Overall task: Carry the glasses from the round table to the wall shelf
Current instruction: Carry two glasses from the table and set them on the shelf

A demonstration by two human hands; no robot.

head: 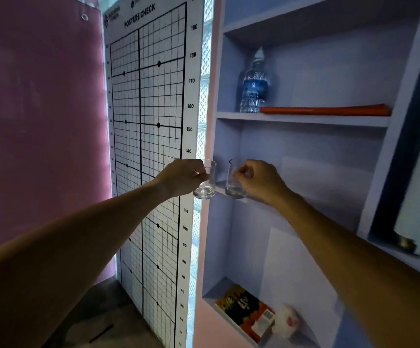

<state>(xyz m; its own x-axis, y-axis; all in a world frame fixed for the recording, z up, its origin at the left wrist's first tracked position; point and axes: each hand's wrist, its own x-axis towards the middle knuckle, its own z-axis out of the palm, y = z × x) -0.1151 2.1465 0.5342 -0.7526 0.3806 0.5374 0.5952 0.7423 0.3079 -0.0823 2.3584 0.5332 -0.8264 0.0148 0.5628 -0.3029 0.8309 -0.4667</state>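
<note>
I hold one clear glass in each hand in front of the pale blue wall shelf [302, 119]. My left hand [178, 178] grips a glass [207, 183] just left of the shelf's frame, in front of the glass-block strip. My right hand [260, 180] grips the other glass [234, 182], whose base is at the front edge of the middle shelf board [220, 188]; I cannot tell if it rests on it. Both glasses are upright and look empty. The round table is out of view.
A water bottle [253, 82] and a flat orange object [324, 110] lie on the upper shelf. A book [244, 310] and a white roll [289, 320] sit in the bottom compartment. A posture-check chart [148, 146] hangs on the left, beside a pink wall.
</note>
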